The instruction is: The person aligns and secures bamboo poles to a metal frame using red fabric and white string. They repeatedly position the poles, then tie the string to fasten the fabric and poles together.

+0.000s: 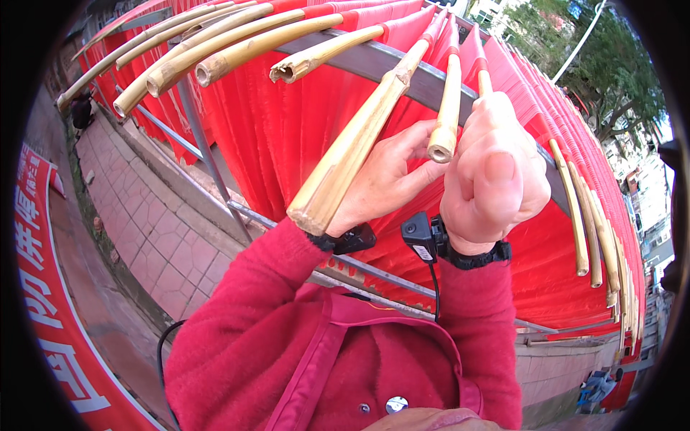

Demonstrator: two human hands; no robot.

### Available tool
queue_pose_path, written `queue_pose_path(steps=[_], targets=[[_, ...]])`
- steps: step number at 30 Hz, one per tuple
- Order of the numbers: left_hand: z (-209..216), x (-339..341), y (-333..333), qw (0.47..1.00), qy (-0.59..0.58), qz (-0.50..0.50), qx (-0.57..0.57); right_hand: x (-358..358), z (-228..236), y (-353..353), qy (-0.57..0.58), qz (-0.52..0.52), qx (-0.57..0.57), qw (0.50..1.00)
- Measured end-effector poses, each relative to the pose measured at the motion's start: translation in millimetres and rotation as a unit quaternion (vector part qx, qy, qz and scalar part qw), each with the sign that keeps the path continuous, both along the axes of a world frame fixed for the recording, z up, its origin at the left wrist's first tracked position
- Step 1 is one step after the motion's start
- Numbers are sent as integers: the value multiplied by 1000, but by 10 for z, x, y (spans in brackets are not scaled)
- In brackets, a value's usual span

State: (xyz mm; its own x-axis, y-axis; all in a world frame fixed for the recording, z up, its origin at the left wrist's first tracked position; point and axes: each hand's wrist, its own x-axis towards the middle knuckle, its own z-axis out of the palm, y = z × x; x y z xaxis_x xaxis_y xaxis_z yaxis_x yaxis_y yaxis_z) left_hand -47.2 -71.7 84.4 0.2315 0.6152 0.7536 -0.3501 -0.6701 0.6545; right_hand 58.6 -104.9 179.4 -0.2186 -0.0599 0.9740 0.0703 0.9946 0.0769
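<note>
My right hand (496, 169) is closed in a fist around a bamboo pole (484, 82), which shows just above the knuckles. My left hand (392, 176) reaches up beside it with thumb and fingers apart. Its fingertips pass behind the end of a neighbouring bamboo pole (447, 108); whether they touch it is unclear. A thicker split bamboo pole (356, 144) slants across in front of the left hand and hides part of it. Long red strands (287, 129) hang from the poles in dense curtains.
The poles rest across a grey metal rail (374, 61) on a frame with slanting bars (198, 129). More bamboo poles (237, 36) jut out at the left and others (571, 208) at the right. Paving (158, 230) and a red banner (54, 309) lie to the left.
</note>
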Motion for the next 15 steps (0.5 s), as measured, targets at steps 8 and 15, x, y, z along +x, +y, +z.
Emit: queue_pose_path(steps=[8, 15], targets=[[-55, 11, -18, 995, 47, 73, 51, -38, -34, -41, 36, -40, 6, 999], [-41, -10, -75, 994, 50, 84, 48, -36, -22, -51, 61, 0, -19, 998]])
